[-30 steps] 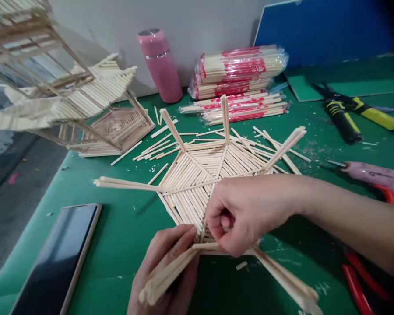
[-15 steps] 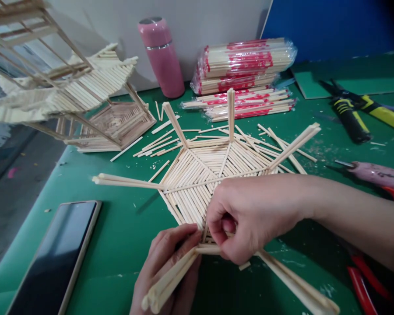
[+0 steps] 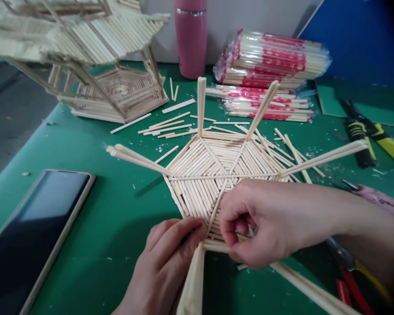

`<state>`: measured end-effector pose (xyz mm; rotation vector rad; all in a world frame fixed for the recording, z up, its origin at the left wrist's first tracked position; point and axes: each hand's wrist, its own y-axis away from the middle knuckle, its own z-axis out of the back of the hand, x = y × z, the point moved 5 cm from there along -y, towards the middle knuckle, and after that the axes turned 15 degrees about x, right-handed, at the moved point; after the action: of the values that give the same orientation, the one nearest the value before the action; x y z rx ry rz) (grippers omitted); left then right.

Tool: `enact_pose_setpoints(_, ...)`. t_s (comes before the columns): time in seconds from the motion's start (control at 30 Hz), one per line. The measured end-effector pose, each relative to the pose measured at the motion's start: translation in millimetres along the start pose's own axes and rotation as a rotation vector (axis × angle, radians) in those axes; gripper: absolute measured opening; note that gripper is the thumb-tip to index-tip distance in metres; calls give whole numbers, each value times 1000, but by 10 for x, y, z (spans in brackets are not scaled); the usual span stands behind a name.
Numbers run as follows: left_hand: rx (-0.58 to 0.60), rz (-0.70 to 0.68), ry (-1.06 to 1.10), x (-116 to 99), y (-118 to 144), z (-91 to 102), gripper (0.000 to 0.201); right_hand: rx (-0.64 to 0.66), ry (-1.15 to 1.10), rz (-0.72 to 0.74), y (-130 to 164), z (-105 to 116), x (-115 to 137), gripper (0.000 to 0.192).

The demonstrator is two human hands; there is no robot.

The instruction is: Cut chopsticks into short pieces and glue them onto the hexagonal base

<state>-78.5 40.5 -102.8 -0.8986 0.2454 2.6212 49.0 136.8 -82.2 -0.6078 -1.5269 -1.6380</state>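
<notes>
A hexagonal base of thin wooden sticks point(image 3: 197, 197) lies on the green table, with bundled stick posts slanting up and outward from its corners. My left hand point(image 3: 170, 251) is closed about the near-left corner, thumb and fingertips pressed on it beside the foot of a post point(image 3: 193, 280). Over the near edge, my right hand point(image 3: 259, 223) is bent into a pinch on a wooden stick point(image 3: 215, 246) running along that edge. The right fingers hide part of the stick and the near-right corner.
A stick-built pavilion model point(image 3: 118, 92) stands back left, beside a pink bottle point(image 3: 191, 43) and wrapped chopstick packs point(image 3: 272, 57). A phone point(image 3: 36, 236) lies left. Loose sticks point(image 3: 170, 127) litter the table behind the base. Pliers point(image 3: 361, 135) and a pink-handled tool point(image 3: 381, 199) lie right.
The camera view has shifted and turned, so the base and background sit differently in the picture. Both hands keep nearly the same hold at the near edge.
</notes>
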Motion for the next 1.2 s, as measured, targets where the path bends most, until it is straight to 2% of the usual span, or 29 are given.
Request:
enact_pose_setpoints(0.2,-63,11,-19,-28,-23,36,28,-10,-21,-42,20,-16,-13,5)
enact_pose_setpoints(0.43,-66,3,-67,-22,-39,47,25,-15,-9,-50,33,5,6,3)
enact_pose_setpoints(0.8,-76,35,-25,-19,-33,40,26,-28,-70,-58,26,-18,-17,4)
enact_pose_setpoints(1.07,-40,19,-8,0,5,3,34,-1,-122,-55,33,-21,-26,7)
enact_pose_setpoints(1.2,-69,3,41,-46,-35,68,41,24,-152,-52,35,-16,-16,9)
